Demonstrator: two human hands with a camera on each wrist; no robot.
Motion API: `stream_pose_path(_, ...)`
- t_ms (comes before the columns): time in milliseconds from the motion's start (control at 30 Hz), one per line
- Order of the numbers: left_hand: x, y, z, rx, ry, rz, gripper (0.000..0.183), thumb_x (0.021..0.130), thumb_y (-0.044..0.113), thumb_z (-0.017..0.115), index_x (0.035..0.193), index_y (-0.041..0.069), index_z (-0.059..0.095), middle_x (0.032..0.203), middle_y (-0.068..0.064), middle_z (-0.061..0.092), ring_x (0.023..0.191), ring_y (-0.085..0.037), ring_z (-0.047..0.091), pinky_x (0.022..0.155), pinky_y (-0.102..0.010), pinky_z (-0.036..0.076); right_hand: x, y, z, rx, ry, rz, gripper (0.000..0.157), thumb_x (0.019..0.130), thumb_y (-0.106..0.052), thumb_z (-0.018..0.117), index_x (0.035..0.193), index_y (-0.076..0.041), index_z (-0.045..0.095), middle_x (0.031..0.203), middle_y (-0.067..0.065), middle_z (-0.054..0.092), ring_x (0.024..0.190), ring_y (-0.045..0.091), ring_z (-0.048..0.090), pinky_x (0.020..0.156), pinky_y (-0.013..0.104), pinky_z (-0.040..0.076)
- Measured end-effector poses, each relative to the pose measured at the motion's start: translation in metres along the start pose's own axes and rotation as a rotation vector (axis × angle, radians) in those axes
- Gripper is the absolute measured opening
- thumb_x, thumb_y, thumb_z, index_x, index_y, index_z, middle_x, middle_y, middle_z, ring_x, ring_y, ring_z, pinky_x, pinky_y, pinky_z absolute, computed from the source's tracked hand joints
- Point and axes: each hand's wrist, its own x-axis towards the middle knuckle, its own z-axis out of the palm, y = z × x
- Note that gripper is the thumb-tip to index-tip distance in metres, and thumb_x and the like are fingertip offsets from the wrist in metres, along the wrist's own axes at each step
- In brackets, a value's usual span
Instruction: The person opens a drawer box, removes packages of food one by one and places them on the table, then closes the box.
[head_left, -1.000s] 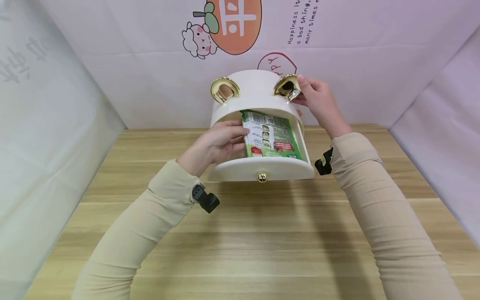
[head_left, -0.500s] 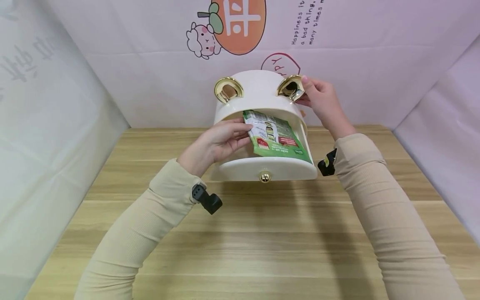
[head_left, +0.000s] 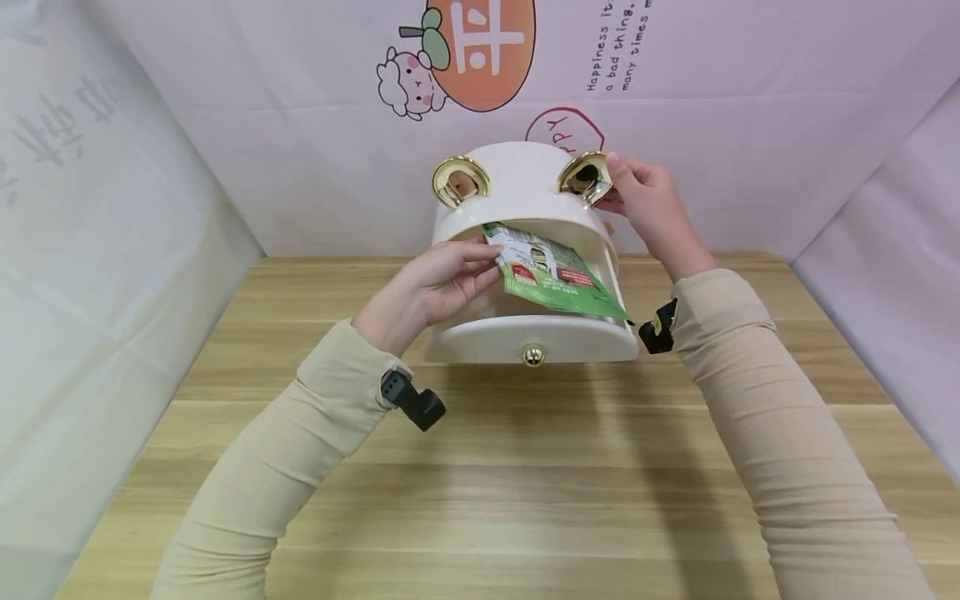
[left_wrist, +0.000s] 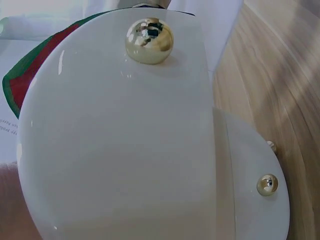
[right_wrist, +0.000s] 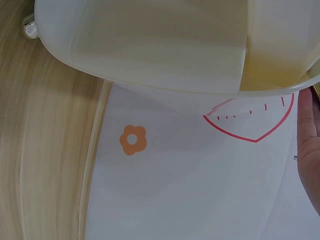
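Packet (head_left: 557,277) (in left hand (head_left: 435,286)) now more aslant

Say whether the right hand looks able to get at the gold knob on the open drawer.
Likely yes: in the head view nothing covers the gold knob, though the right hand would first have to release the gold ear it pinches.

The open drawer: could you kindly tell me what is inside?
A green packet, held by the left hand, slants across the drawer; whatever lies directly beneath is covered.
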Motion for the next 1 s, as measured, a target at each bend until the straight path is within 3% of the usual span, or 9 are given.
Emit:
stream_pose_path(233, -0.005, 0.0, 0.003, -0.046, -0.018, -0.022, 0.05, 0.099, -0.001, 0.038, 0.147, 0.003, 0.028, 0.15, -0.017, 0.037, 0.138, -0.022, 0.041, 0.099, -0.016, 0.043, 0.0, 0.001, -0.001, 0.02, 0.007, -0.013, 0.058, 0.098, -0.037, 0.048, 0.129, 0.011, 0.049, 0.084, -0.013, 0.067, 0.076, -0.001, 0.067, 0.076, 0.013, 0.056)
stream_pose_path(533, -0.013, -0.002, 0.004, -0.072, -0.066, -0.052, 0.047, 0.099, -0.001, 0.037, 0.146, 0.0, 0.03, 0.15, -0.017, 0.037, 0.139, -0.023, 0.04, 0.075, -0.013, 0.056, 0.0, 0.002, -0.002, 0.018, 0.005, -0.028, 0.057, 0.098, -0.038, 0.048, 0.129, 0.01, 0.051, 0.084, -0.011, 0.068, 0.076, 0.0, 0.066, 0.075, 0.012, 0.056)
stream_pose_path(700, -0.018, -0.002, 0.002, -0.062, -0.106, -0.055, 0.048, 0.1, -0.001, 0.036, 0.147, 0.002, 0.029, 0.152, -0.017, 0.034, 0.14, -0.023, 0.038, 0.074, -0.014, 0.056, 0.001, 0.002, -0.001, 0.021, 0.007, -0.026, 0.057, 0.098, -0.037, 0.048, 0.13, 0.011, 0.051, 0.081, -0.013, 0.068, 0.075, -0.001, 0.067, 0.074, 0.013, 0.056)
stream_pose_path(900, -0.022, -0.001, -0.001, -0.036, -0.128, -0.04, 0.047, 0.1, -0.001, 0.035, 0.146, 0.0, 0.03, 0.152, -0.019, 0.035, 0.14, -0.024, 0.037, 0.082, -0.016, 0.055, 0.001, 0.002, -0.001, 0.018, 0.003, -0.013, 0.058, 0.098, -0.038, 0.048, 0.131, 0.01, 0.05, 0.083, -0.011, 0.068, 0.076, 0.0, 0.067, 0.075, 0.013, 0.056)
stream_pose_path(1000, -0.025, 0.0, -0.001, -0.016, -0.145, -0.025, 0.047, 0.1, -0.001, 0.035, 0.147, 0.0, 0.029, 0.152, -0.02, 0.035, 0.141, -0.025, 0.036, 0.077, -0.016, 0.057, 0.001, 0.002, -0.001, 0.009, 0.0, -0.007, 0.059, 0.098, -0.039, 0.048, 0.132, 0.009, 0.049, 0.085, -0.011, 0.069, 0.077, 0.0, 0.067, 0.076, 0.013, 0.056)
